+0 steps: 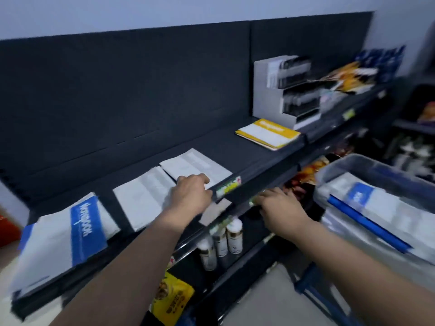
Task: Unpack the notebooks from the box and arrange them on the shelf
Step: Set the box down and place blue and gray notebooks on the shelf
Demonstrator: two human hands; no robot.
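You're in shop aisle. Dark tiered shelf (259,149) with price labels (228,187) on front edge, just beside your left grip (190,194). Stationery display boxes (287,90) further right; bottles (221,241) and yellow snack packet (171,300) on lower shelves beneath your grips. Stock in rows, retail style.

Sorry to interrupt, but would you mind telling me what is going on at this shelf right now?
A person is stocking notebooks on the top shelf. The left hand rests on two white notebooks near the shelf's front edge; a blue-banded notebook and a yellow one lie to either side. The right hand is at the shelf below. More notebooks wait in the clear box on the right.
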